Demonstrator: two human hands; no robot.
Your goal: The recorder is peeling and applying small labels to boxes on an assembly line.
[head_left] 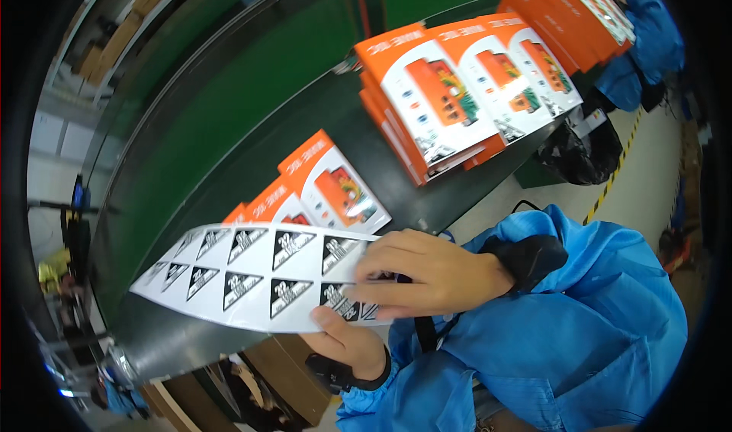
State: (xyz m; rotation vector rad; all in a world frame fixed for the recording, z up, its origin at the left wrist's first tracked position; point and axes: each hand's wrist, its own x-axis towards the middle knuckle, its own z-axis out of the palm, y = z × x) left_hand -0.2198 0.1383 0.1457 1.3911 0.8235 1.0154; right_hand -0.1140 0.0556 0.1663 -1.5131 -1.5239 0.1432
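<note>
A white sheet of stickers (252, 279) with rows of black-and-white triangles stretches out to the left over the dark table. My left hand (351, 344) grips its near edge, thumb on top and the other fingers hidden beneath. Over the right end of the sheet lies my right hand (431, 272), fingers bent and closed in toward a triangular sticker. Whatever may be between its fingertips is hidden. Just beyond the sheet, orange-and-white printed boxes (347, 192) overlap on the table, partly covered by the sheet.
Stacked orange-and-white boxes (431, 104) stand on the dark green table (305, 104). At the far right, a co-worker's blue sleeve (652, 39) is beside another box stack (564, 12). A black bag (583, 150) hangs past the table edge. Brown cardboard (293, 375) lies below.
</note>
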